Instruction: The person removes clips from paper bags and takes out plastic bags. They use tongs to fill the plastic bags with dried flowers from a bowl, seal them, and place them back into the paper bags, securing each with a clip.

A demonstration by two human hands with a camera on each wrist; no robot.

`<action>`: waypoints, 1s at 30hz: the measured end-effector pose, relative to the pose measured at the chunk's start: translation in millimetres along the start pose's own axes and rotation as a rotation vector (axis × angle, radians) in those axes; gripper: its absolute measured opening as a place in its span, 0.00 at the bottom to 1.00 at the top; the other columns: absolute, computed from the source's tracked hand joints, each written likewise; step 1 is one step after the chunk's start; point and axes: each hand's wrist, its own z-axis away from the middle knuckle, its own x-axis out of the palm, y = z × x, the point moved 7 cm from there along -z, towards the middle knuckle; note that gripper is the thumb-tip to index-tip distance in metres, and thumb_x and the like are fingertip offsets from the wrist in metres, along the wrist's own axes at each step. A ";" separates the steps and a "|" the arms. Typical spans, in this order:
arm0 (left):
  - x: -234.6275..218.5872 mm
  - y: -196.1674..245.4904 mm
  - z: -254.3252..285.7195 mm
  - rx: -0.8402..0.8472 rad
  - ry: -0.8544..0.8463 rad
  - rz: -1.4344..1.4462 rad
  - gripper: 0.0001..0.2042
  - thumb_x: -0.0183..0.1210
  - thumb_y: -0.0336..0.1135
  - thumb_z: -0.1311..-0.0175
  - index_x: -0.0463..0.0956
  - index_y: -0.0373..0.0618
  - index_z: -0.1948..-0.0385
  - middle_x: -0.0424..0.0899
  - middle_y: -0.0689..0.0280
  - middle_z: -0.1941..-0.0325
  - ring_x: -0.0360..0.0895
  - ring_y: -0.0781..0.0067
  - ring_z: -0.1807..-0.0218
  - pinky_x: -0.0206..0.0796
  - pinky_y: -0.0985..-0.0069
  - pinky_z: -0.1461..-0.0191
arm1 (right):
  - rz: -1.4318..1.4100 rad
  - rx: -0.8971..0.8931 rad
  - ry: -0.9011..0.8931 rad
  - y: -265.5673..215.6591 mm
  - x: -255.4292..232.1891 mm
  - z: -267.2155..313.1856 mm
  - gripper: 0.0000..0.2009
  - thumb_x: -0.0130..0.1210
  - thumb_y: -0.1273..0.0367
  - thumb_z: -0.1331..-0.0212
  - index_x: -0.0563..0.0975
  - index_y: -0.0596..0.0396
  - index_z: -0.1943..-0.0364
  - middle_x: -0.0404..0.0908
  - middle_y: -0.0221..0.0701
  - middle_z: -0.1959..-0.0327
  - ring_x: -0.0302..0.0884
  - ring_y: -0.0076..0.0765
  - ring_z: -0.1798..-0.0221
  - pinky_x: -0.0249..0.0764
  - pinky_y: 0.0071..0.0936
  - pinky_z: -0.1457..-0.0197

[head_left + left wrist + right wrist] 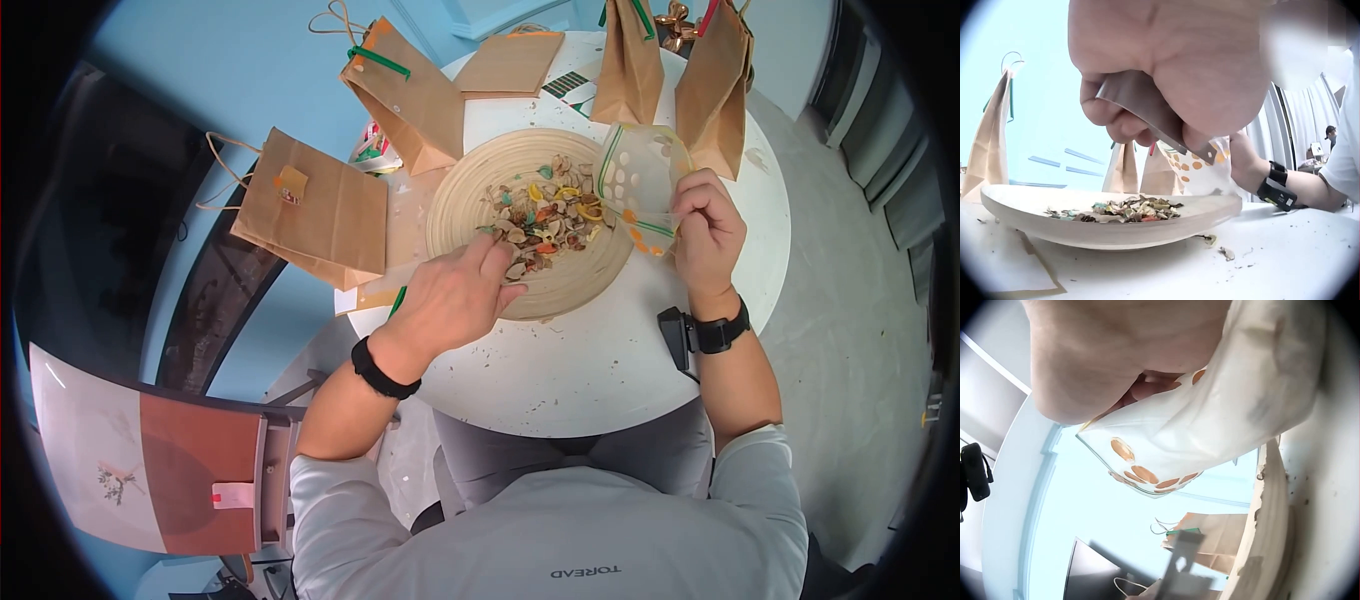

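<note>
A shallow round wooden plate [445, 215] on the white table bears a heap of dried petals and flowers [560, 215], brown with bits of yellow, orange and teal. Over its near left side is my left hand [450, 300], fingers curled round a shiny, slightly curved metal scoop-like piece [1138, 100] with a hole near one end. From above, the hand mostly hides this piece. At the plate's right side my right hand [712, 225] pinches the edge of a translucent zip bag [640, 172] with white and orange dots. The bag's green-lined mouth gapes toward the plate.
Brown paper bags with handles stand around the back: one at the left [320, 215], another behind it [410, 95], two at the right [628, 75]. A flat paper bag [512, 65] lies between them. Crumbs dot the table's near part [590, 380].
</note>
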 end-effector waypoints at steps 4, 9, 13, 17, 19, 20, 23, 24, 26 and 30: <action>18.1 -9.1 4.5 -0.005 -0.082 -0.162 0.18 0.66 0.45 0.33 0.75 0.41 0.53 0.78 0.60 0.58 0.83 0.56 0.62 0.76 0.63 0.62 | -0.016 -0.004 -0.010 1.4 0.8 -1.3 0.07 0.45 0.85 0.50 0.75 0.62 0.73 0.76 0.32 0.64 0.69 0.28 0.64 0.67 0.21 0.56; 23.6 -36.7 -10.7 -0.161 -0.114 -0.173 0.16 0.61 0.45 0.28 0.74 0.41 0.57 0.79 0.57 0.59 0.84 0.52 0.59 0.76 0.58 0.59 | -0.020 0.000 -0.035 3.2 1.9 0.5 0.07 0.45 0.85 0.50 0.74 0.62 0.73 0.77 0.33 0.65 0.69 0.28 0.64 0.67 0.22 0.56; 42.9 -66.6 -25.7 -0.245 -0.185 -0.050 0.14 0.56 0.43 0.23 0.73 0.39 0.59 0.82 0.51 0.59 0.84 0.44 0.58 0.76 0.51 0.56 | -0.007 -0.003 -0.065 1.7 4.6 0.3 0.08 0.45 0.85 0.50 0.75 0.62 0.73 0.77 0.33 0.65 0.70 0.29 0.64 0.68 0.22 0.56; 46.9 -74.2 -31.0 -0.259 -0.202 -0.021 0.13 0.55 0.42 0.21 0.73 0.39 0.59 0.84 0.48 0.60 0.84 0.39 0.59 0.75 0.49 0.55 | 0.012 -0.004 -0.098 -2.5 7.5 -0.3 0.08 0.45 0.85 0.51 0.75 0.62 0.74 0.77 0.33 0.65 0.71 0.30 0.64 0.69 0.23 0.56; 48.1 -75.7 -30.3 -0.252 -0.192 0.009 0.13 0.55 0.42 0.22 0.73 0.39 0.60 0.84 0.48 0.61 0.83 0.38 0.59 0.75 0.48 0.55 | 0.018 0.002 -0.113 -2.9 8.4 -0.6 0.08 0.46 0.85 0.50 0.75 0.62 0.73 0.77 0.33 0.65 0.71 0.30 0.65 0.69 0.23 0.57; 48.0 -76.2 -29.7 -0.250 -0.187 0.023 0.13 0.56 0.41 0.22 0.73 0.39 0.61 0.84 0.48 0.61 0.83 0.37 0.59 0.74 0.47 0.55 | 0.020 0.004 -0.121 -2.9 9.2 -0.9 0.08 0.46 0.85 0.50 0.75 0.62 0.73 0.77 0.33 0.65 0.71 0.30 0.65 0.69 0.23 0.57; 46.0 -75.8 -27.7 -0.276 -0.167 0.074 0.13 0.57 0.41 0.22 0.74 0.38 0.62 0.84 0.47 0.65 0.82 0.36 0.60 0.74 0.47 0.56 | 0.025 0.005 -0.140 -4.4 11.7 -1.8 0.07 0.47 0.85 0.50 0.76 0.62 0.73 0.77 0.32 0.65 0.71 0.29 0.65 0.68 0.23 0.58; 45.4 -74.8 -28.3 -0.297 -0.184 0.089 0.13 0.57 0.40 0.23 0.74 0.38 0.63 0.84 0.46 0.66 0.82 0.35 0.60 0.73 0.47 0.56 | 0.026 0.007 -0.150 -4.3 12.5 -1.3 0.07 0.48 0.85 0.50 0.76 0.62 0.73 0.77 0.32 0.65 0.71 0.29 0.66 0.68 0.23 0.59; 41.0 -73.1 -30.2 -0.341 -0.215 0.115 0.13 0.58 0.39 0.23 0.74 0.38 0.64 0.84 0.45 0.68 0.82 0.35 0.61 0.73 0.47 0.57 | 0.025 0.008 -0.172 -4.1 15.2 -1.2 0.07 0.49 0.85 0.50 0.76 0.62 0.73 0.77 0.32 0.65 0.70 0.29 0.66 0.67 0.22 0.60; 26.9 -74.4 -35.9 -0.319 -0.123 0.260 0.13 0.61 0.39 0.24 0.76 0.36 0.64 0.83 0.42 0.69 0.81 0.34 0.63 0.72 0.50 0.58 | 0.033 0.008 -0.200 -5.5 18.5 -1.8 0.07 0.49 0.86 0.49 0.76 0.62 0.73 0.77 0.32 0.65 0.70 0.27 0.67 0.66 0.21 0.63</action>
